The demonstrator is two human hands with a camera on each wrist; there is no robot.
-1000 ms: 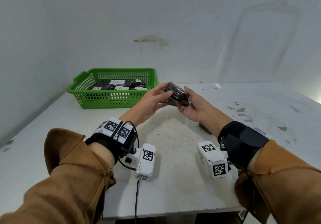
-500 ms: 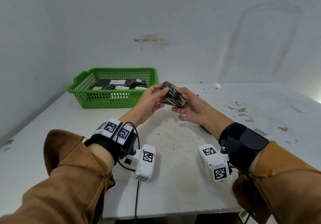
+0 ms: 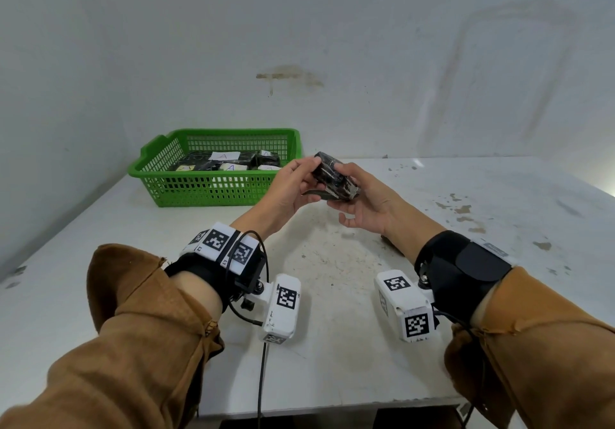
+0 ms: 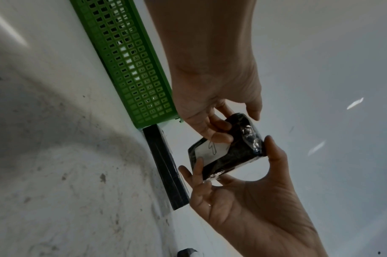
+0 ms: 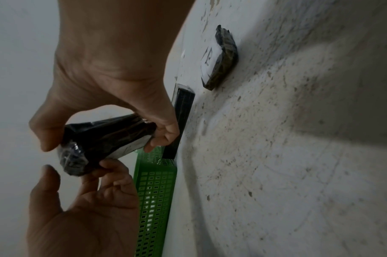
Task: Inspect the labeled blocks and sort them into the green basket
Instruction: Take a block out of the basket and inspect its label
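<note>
Both hands hold one black, plastic-wrapped block (image 3: 332, 179) above the table, just right of the green basket (image 3: 206, 189). My left hand (image 3: 293, 189) grips its far end, thumb on top and fingers underneath. My right hand (image 3: 366, 195) pinches the near end between thumb and forefinger. In the left wrist view the block (image 4: 232, 156) shows a white label on its underside; fingers partly cover the handwritten mark. The basket holds several black blocks with white labels marked A (image 3: 226, 156).
Another black block (image 5: 221, 57) with a white label reading B lies on the table (image 3: 332, 295) under my right forearm. A long flat black bar (image 4: 166, 165) lies against the basket's right end. The wall stands close behind the basket.
The hands have carried the block slightly left toward the basket and turned it, tipping its far end upward. The right hand's lower fingers have come off it.
</note>
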